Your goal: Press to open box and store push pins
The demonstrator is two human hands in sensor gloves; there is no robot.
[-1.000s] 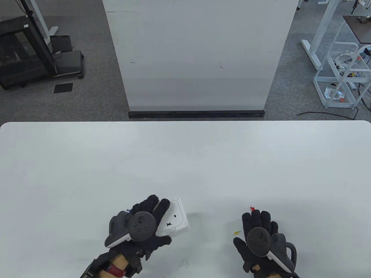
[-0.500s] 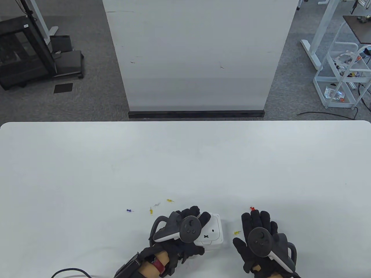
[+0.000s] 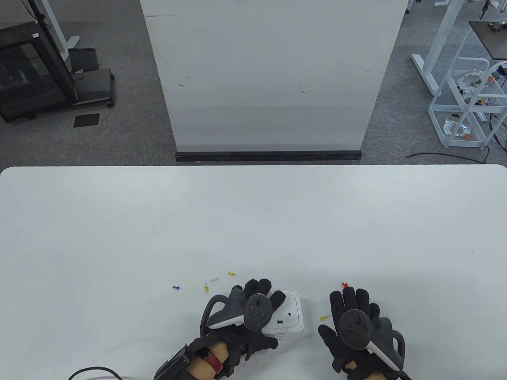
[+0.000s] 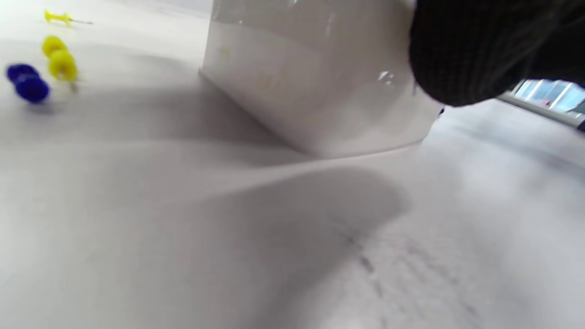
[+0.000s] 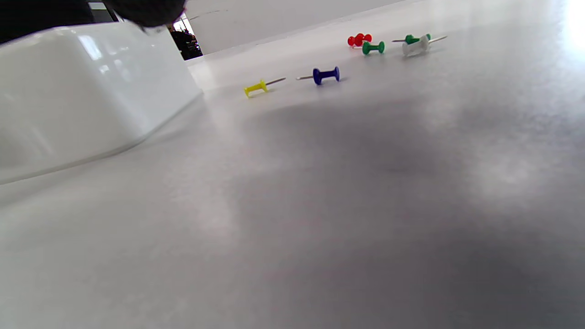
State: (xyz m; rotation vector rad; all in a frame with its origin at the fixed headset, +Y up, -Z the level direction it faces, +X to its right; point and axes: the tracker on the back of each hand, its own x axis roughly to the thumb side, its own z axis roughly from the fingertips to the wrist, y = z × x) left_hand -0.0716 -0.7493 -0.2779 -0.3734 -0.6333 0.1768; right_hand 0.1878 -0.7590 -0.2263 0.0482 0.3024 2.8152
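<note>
A small white box (image 3: 291, 316) with a bunny face on its closed lid sits on the table near the front edge. My left hand (image 3: 267, 293) grips it from the left, with the fingers over its far left corner. It also shows in the left wrist view (image 4: 320, 82) and the right wrist view (image 5: 82, 91). My right hand (image 3: 352, 303) lies flat on the table to the right of the box and holds nothing. Loose push pins lie left of the box: blue (image 3: 178, 287), yellow (image 3: 206, 288), clear (image 3: 214, 279), yellow (image 3: 232, 274). A yellow pin (image 3: 324, 318) and a red pin (image 3: 344, 284) lie by my right hand.
The white table (image 3: 253, 221) stretches away behind my hands. The right wrist view shows more pins on the table: yellow (image 5: 257, 87), blue (image 5: 325, 75), red (image 5: 359, 39), green (image 5: 374, 47). A white panel (image 3: 269, 79) stands on the floor beyond the table.
My left hand has carried the box to the right, uncovering the pins on the left, and now holds it down flat. My right hand has not moved.
</note>
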